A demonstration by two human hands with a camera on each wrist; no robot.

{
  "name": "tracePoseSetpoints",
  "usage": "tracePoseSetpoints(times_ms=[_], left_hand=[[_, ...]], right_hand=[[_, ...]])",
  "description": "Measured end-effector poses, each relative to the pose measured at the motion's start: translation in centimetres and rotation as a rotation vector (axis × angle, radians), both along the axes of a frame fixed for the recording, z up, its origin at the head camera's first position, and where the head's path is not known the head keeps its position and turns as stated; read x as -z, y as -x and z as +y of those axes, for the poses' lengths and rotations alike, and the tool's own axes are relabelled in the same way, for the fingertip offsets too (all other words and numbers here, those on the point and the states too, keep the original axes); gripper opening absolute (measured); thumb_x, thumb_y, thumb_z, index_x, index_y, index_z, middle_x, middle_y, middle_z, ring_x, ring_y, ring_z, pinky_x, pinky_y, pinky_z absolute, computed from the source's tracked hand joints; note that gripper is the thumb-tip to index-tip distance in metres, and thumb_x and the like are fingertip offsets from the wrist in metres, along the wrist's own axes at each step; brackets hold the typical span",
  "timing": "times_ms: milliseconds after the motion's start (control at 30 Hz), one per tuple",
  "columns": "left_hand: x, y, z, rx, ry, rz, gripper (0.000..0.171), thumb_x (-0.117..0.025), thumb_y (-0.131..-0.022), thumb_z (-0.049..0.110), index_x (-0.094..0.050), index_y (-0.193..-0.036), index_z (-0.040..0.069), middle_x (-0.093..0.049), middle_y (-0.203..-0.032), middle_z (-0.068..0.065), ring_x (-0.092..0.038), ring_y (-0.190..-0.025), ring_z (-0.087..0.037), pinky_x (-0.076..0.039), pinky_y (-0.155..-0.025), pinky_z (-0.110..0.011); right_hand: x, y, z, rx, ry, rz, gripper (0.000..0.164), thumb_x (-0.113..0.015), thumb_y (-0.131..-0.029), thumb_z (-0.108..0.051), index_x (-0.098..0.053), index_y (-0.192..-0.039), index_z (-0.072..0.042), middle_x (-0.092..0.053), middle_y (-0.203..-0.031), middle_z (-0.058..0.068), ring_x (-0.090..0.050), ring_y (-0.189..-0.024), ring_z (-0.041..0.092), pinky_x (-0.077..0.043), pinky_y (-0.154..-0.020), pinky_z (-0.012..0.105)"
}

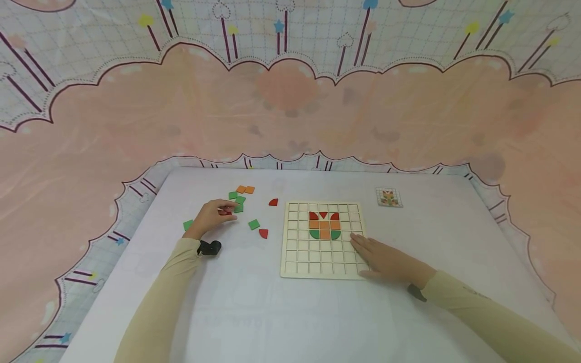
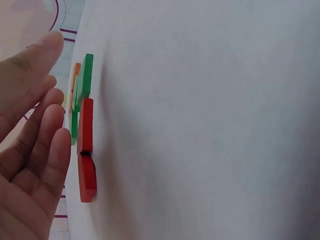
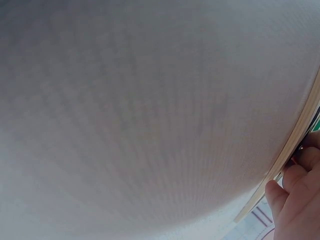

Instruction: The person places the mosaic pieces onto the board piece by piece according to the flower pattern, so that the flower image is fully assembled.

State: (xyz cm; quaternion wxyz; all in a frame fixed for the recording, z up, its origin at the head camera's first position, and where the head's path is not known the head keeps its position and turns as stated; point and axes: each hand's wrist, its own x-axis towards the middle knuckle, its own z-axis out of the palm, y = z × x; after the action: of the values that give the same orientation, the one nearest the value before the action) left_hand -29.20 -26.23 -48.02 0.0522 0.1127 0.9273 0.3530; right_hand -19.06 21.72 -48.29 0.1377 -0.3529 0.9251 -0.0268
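Note:
My left hand hovers over loose tiles at the left, thumb and fingers apart with nothing between them. Two red tiles lie just beyond its fingers in the left wrist view, with green tiles behind them. On the table's middle sits a wooden grid board. Its upper cells hold a tulip-like figure: red pieces on top, orange squares in the middle, green rounded pieces at the lower corners. My right hand rests at the board's right edge, fingers extended.
A small pattern card lies to the board's upper right. Between left hand and board are red quarter-round tiles and a green tile. Two orange tiles lie farther back. Another green tile shows behind the left wrist.

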Motion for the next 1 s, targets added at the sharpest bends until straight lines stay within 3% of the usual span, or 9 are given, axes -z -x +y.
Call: tracePoseSetpoints(times_ms=[500, 833, 1000], left_hand=[[0.1, 1.7, 0.6, -0.009, 0.038, -0.009, 0.037, -0.071, -0.082, 0.011, -0.064, -0.117, 0.0, -0.064, -0.102, -0.017, -0.058, -0.093, -0.027, -0.048, -0.085, -0.039], [0.1, 1.7, 1.0, -0.02, 0.063, -0.026, 0.03, -0.069, -0.083, 0.007, -0.066, -0.112, 0.0, -0.063, -0.102, -0.017, -0.057, -0.093, -0.027, -0.048, -0.085, -0.038], [0.1, 1.6, 1.3, 0.011, 0.062, -0.024, 0.028, -0.069, -0.083, 0.005, -0.067, -0.11, -0.001, -0.064, -0.1, -0.016, -0.057, -0.09, -0.025, -0.048, -0.081, -0.035]], right_hand=[[-0.2, -0.1, 0.1, -0.001, -0.001, 0.005, 0.077, -0.045, -0.094, -0.051, -0.018, -0.15, -0.007, -0.013, -0.159, 0.007, -0.017, -0.146, 0.025, -0.023, -0.116, 0.041], [-0.2, -0.1, 0.1, 0.005, 0.005, -0.01, 0.077, -0.045, -0.094, -0.051, -0.017, -0.15, -0.007, -0.013, -0.159, 0.006, -0.015, -0.146, 0.024, -0.022, -0.116, 0.041], [-0.1, 0.0, 0.1, 0.006, -0.001, -0.006, 0.077, -0.045, -0.094, -0.051, -0.017, -0.15, -0.007, -0.013, -0.159, 0.007, -0.015, -0.146, 0.024, -0.022, -0.116, 0.041]])
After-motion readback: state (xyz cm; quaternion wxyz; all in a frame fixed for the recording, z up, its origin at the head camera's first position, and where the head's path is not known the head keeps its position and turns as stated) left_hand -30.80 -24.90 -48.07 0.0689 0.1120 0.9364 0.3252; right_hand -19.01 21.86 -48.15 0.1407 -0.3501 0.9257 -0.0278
